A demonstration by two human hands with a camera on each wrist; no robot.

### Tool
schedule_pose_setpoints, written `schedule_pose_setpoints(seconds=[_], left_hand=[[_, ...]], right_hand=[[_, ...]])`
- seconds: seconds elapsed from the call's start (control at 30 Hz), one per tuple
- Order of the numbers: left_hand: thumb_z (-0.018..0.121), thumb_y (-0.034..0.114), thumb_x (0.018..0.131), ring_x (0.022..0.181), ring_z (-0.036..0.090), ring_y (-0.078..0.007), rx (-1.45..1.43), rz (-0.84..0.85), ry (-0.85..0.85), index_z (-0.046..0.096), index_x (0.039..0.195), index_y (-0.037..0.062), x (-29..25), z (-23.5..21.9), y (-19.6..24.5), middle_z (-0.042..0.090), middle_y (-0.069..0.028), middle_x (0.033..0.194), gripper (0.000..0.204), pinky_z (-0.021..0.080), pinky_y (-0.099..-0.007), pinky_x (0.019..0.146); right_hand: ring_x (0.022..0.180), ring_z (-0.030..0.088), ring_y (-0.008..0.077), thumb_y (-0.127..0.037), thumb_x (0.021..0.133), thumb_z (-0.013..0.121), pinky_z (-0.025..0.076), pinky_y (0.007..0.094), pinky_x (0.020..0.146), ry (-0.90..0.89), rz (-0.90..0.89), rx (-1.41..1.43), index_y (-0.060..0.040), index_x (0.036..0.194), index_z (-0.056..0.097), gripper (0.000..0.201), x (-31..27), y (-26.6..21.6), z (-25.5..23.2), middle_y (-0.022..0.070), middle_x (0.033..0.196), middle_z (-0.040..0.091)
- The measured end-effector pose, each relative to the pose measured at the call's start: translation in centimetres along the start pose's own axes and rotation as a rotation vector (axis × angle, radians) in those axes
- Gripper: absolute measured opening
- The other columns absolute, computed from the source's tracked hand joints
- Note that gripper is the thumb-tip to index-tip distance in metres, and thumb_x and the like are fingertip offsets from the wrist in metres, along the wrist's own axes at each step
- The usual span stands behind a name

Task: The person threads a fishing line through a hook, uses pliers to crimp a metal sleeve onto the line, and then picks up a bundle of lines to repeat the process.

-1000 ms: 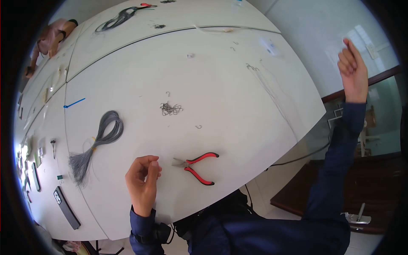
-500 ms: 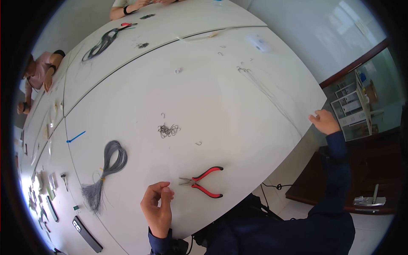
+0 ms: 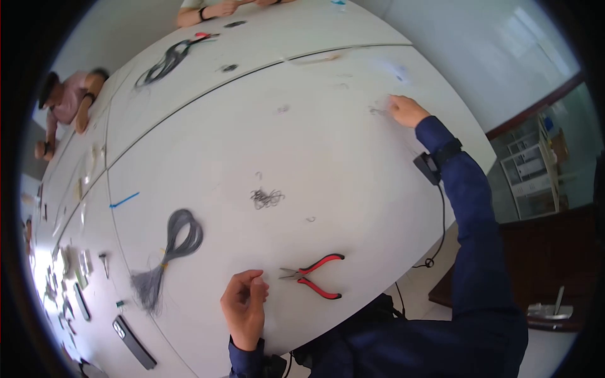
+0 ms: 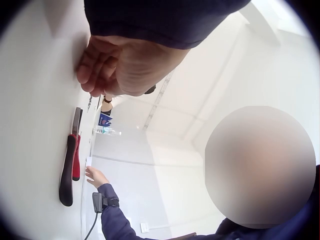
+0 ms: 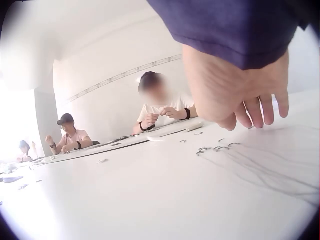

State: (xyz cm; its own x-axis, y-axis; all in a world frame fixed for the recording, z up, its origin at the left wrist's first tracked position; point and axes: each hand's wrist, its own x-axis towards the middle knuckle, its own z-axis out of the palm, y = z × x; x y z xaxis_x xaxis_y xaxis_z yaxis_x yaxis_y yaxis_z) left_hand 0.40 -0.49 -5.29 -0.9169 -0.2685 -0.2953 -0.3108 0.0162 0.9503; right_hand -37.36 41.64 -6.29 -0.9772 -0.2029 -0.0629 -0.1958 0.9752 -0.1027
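My right hand is over the far right of the table, beside several fish hooks tied to thin grey lines. In the right wrist view its fingers hang relaxed and apart above the lines, with nothing seen in them. At the near edge my left hand rests with loosely bent fingers, thumb near the forefinger, and shows nothing held. Red-and-black pliers lie with spread handles just right of it. Beyond them sits a pile of loose fish hooks, with single hooks around it.
A grey line bundle with a yellow tie lies left, near a blue cable tie and a black phone. Across the table seams are another line bundle and other people's hands. A cable hangs from my right wrist.
My right hand has come down from raised at the far right, past the table edge, then in over the tied hooks. The left hand stays beside the pliers. The head view has shifted.
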Motion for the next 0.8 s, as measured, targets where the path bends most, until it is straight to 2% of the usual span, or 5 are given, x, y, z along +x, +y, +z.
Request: schedule_pose_setpoints(seconds=[0.13, 0.23, 0.47, 0.6, 0.8], left_hand=[[0.061, 0.006, 0.099, 0.069, 0.059, -0.009, 0.054, 0.08, -0.02, 0.065, 0.106, -0.0039, 0.2, 0.0, -0.4, 0.065, -0.0041, 0.079, 0.012, 0.048, -0.0232, 0.066], [0.06, 0.005, 0.099, 0.076, 0.063, -0.0091, 0.082, 0.129, -0.031, 0.066, 0.108, -0.0027, 0.4, -0.1, -0.3, 0.067, -0.0041, 0.083, 0.013, 0.051, -0.0242, 0.071], [0.066, -0.006, 0.088, 0.08, 0.064, -0.0183, 0.401, 0.431, 0.2, 0.068, 0.104, -0.0015, -0.5, -3.1, 3.7, 0.068, -0.0107, 0.091, 0.017, 0.051, -0.0285, 0.076], [0.063, -0.003, 0.087, 0.112, 0.056, -0.038, 0.806, 0.593, 0.452, 0.064, 0.119, 0.001, 2.6, -9.1, 3.4, 0.062, -0.0185, 0.12, 0.032, 0.046, -0.0427, 0.095], [0.068, 0.003, 0.084, 0.117, 0.054, -0.0384, 1.01, 0.581, 0.485, 0.067, 0.118, 0.0033, 6.0, -14.2, -1.2, 0.06, -0.0184, 0.127, 0.034, 0.046, -0.046, 0.099]], right_hand=[[0.102, 0.062, 0.045, -0.015, 0.093, 0.05, 0.049, 0.0496, 0.09, 0.088, -0.213, 0.107, -0.0003, 0.107, 0.063, 0.024, -0.4, 0.4, 1.6, 0.0278, 0.104, 0.065], [0.116, 0.059, 0.0406, -0.017, 0.096, 0.056, 0.045, 0.0449, 0.105, 0.184, -0.279, -0.05, 0.0054, 0.133, 0.056, 0.044, 0.0, 1.3, 2.2, 0.0262, 0.125, 0.063], [0.076, 0.063, 0.0143, -0.015, 0.094, 0.064, 0.052, 0.0286, 0.071, -0.116, -0.43, 0.485, 0.0034, 0.103, 0.067, 0.021, -8.9, -23.6, -3.3, 0.0098, 0.084, 0.07], [0.071, 0.069, 0.0225, -0.02, 0.091, 0.066, 0.054, 0.0319, 0.071, -0.243, -0.614, 0.545, 0.0066, 0.091, 0.068, 0.027, -9.6, -33.4, 0.3, 0.0132, 0.074, 0.07], [0.053, 0.066, 0.0257, -0.024, 0.084, 0.068, 0.056, 0.0374, 0.059, -0.465, -0.486, 0.445, 0.0057, 0.071, 0.065, 0.032, -8.7, -42.0, 1.8, 0.0171, 0.063, 0.066]])
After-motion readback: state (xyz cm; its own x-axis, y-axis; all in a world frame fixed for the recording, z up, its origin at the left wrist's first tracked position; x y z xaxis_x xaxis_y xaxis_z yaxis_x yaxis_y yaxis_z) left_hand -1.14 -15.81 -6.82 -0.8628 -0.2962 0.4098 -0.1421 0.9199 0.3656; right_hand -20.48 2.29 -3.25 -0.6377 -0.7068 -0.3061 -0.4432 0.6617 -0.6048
